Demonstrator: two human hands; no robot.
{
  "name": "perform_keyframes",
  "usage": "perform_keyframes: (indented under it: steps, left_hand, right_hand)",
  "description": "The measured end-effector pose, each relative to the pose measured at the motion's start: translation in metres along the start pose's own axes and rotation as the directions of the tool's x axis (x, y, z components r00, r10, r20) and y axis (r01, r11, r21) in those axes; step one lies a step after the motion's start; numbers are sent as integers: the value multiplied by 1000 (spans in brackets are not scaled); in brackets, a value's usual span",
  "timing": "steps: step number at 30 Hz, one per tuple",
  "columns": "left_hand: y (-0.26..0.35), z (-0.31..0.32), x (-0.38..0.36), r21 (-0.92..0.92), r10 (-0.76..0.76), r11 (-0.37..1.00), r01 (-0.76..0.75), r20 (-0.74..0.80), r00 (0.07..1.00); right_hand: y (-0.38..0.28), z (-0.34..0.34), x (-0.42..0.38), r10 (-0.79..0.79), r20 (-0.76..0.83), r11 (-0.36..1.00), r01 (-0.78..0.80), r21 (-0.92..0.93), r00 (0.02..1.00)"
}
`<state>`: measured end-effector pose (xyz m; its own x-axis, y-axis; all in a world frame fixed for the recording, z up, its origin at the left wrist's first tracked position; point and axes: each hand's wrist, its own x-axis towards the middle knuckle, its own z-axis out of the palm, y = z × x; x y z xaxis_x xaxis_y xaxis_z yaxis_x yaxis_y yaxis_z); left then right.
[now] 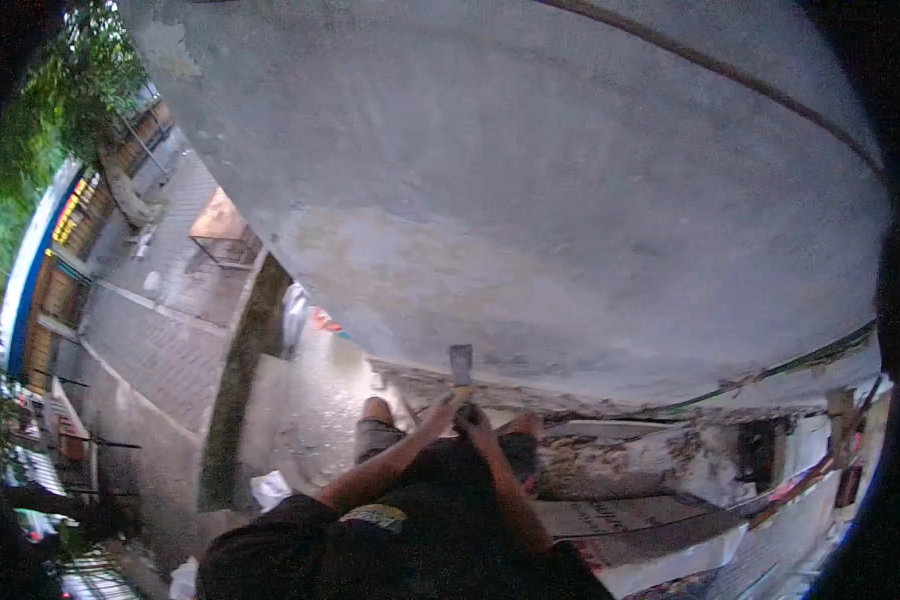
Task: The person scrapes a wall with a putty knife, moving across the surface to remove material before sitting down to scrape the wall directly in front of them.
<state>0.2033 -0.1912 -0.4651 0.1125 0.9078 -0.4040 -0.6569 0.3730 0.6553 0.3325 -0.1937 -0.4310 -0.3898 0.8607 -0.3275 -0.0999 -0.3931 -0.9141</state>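
Observation:
A scraper (460,362) with a flat grey blade points up towards the wall, in the middle of the head view. Its short light-coloured handle comes out of my two hands, which meet in front of my lap. My left hand (442,411) is closed around the handle. Close against it, my right hand (476,420) is closed at the lower end of the handle, where a dark patch hides the fingers. The blade overlaps the lower edge of the grey plastered wall (530,200); whether it touches cannot be made out.
Rough broken masonry (620,455) runs along the wall's foot to the right, above a printed board (620,515). On the left, a low mossy ledge (238,400) borders a paved yard with a small table (220,220) and a tree (120,180). White scraps (270,490) lie beside me.

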Motion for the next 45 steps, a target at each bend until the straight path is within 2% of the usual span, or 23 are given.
perform_keyframes:
  steps: [1,2,4,6,7,10,11,13,16,17,19,22,25,28,31,34,35,38,41,43,44,45]
  left_hand:
    - [16,21,0,15,45,999,-45,16,999]
    - [40,37,3,300,14,954,-13,-2,1000]
    - [82,73,8,371,118,922,-109,-3,993]
    - [100,80,8,439,175,885,-154,-7,984]
    - [104,81,9,459,192,872,-171,1,981]
    - [108,83,3,431,256,877,-214,-42,966]
    - [108,82,-2,410,274,885,-222,-73,959]
    - [116,91,-10,482,368,826,-292,-70,927]
    - [128,94,-7,524,533,718,-458,9,846]
    - [136,94,-5,519,594,670,-530,53,803]
    - [159,110,-12,499,588,689,-526,39,808]
    - [179,116,3,486,548,742,-463,-41,835]
    - [173,100,15,460,475,799,-386,-91,875]
    - [160,82,29,432,486,809,-400,-108,867]
    - [158,85,33,399,526,809,-431,-165,835]
    - [190,110,37,374,596,776,-508,-172,784]
    - [198,118,38,365,626,756,-544,-157,764]
    - [214,121,38,364,659,707,-607,-28,751]
    - [190,94,45,395,546,787,-474,-89,833]
    - [174,87,41,341,514,827,-446,-141,846]
    - [175,92,34,381,506,821,-426,-139,851]
    - [176,95,28,422,489,816,-396,-137,862]
  right_hand:
    - [-9,-2,-3,21,-5,1000,-21,2,1000]
    - [-16,2,-6,40,-7,999,-40,10,999]
    - [-21,-6,-6,105,6,994,-105,-13,994]
    - [-7,-10,-3,203,32,977,-201,-75,979]
    - [-18,-6,-10,117,38,988,-120,95,992]
    - [-16,-4,-8,-125,-39,983,130,132,991]
    - [-16,-6,-7,-4,-71,988,15,155,997]
    - [-22,-7,-3,243,-121,953,-214,213,962]
    - [-25,-5,-5,220,-57,945,-198,261,974]
    - [-26,0,-5,236,-63,950,-217,224,970]
    - [-26,0,-2,263,-84,957,-249,149,961]
    - [-16,2,-1,225,-109,952,-194,239,968]
    - [-19,-5,-8,202,-21,969,-197,150,979]
    - [-10,-10,-9,134,-20,954,-124,272,991]
    - [-20,-7,-23,-100,-25,952,103,289,995]
    - [-42,1,-22,209,-113,961,-182,209,971]
    - [-21,-5,-15,208,-104,957,-180,227,973]
    - [-21,-6,-16,163,-124,975,-140,175,979]
    - [4,-16,-7,68,-47,959,-52,277,997]
    - [8,-13,-13,-60,76,924,26,382,995]
    - [1,-14,-13,-139,116,898,75,433,984]
    - [-11,-13,-17,-1,109,920,-41,390,994]
